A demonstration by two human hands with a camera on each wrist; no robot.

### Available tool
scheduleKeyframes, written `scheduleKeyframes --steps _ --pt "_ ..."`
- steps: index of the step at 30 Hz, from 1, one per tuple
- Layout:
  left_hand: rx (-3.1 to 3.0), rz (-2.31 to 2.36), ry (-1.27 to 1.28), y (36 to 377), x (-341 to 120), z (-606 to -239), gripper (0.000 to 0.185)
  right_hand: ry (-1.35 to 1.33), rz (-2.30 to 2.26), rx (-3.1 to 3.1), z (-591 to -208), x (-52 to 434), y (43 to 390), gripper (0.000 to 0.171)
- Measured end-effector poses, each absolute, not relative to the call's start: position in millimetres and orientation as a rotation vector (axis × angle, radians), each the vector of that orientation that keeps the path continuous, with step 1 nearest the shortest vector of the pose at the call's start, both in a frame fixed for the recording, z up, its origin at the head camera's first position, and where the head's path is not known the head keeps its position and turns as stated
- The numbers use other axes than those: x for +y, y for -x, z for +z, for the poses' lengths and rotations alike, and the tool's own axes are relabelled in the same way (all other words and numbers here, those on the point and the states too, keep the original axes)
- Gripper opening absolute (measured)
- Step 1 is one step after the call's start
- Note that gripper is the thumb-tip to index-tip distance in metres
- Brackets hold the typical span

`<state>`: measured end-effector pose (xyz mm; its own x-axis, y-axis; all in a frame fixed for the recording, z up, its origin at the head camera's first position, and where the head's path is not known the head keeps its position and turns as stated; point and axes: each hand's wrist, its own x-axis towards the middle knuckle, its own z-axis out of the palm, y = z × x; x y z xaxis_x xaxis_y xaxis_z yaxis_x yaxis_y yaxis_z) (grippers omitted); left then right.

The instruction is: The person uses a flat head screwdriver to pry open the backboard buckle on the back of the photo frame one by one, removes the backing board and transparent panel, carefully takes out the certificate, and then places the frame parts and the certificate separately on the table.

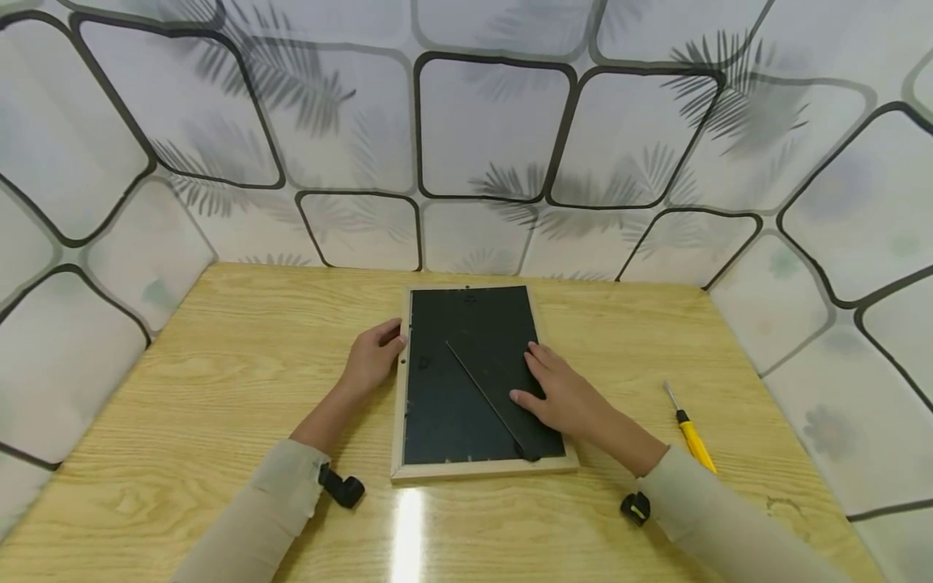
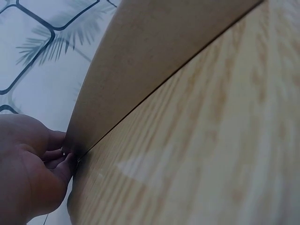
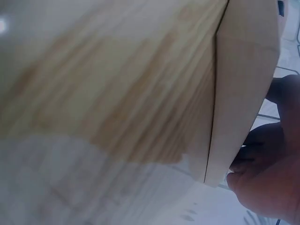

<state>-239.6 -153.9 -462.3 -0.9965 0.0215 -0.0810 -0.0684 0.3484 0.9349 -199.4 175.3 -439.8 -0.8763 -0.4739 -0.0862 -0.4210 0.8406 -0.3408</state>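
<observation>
- Here, at the left, the left hand rests against the left rail of the picture frame, its fingers curled against that edge; the left wrist view shows fingertips tucked at the rail's side, seemingly steadying more than gripping.
- The frame lies face down near the middle of the wooden table, its black backing board up, with a thin stand leg running diagonally across it.
- The frame looks light wood with a narrow rim, the backing matte and dark; small tabs along the inner edge are too small to make out clearly.
- The right hand lies flat on the backing near the right rail, fingers spread, holding nothing.
- To do this well, I judge the left hand should brace the rail while the right presses evenly, so the frame doesn't slide.
- Further right, a yellow-handled screwdriver lies on the table, untouched.
</observation>
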Motion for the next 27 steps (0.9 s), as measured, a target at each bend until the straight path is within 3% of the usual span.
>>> scheduleKeyframes --steps 12,27 --pt "2.511 1.757 0.025 237.6 -153.7 -462.7 0.050 0.815 -0.322 2.863 -440.2 174.9 203.1 0.078" --pt "2.521 1.766 0.018 238.9 -154.6 -465.4 0.049 0.702 -0.529 2.869 -439.7 177.9 197.4 0.078"
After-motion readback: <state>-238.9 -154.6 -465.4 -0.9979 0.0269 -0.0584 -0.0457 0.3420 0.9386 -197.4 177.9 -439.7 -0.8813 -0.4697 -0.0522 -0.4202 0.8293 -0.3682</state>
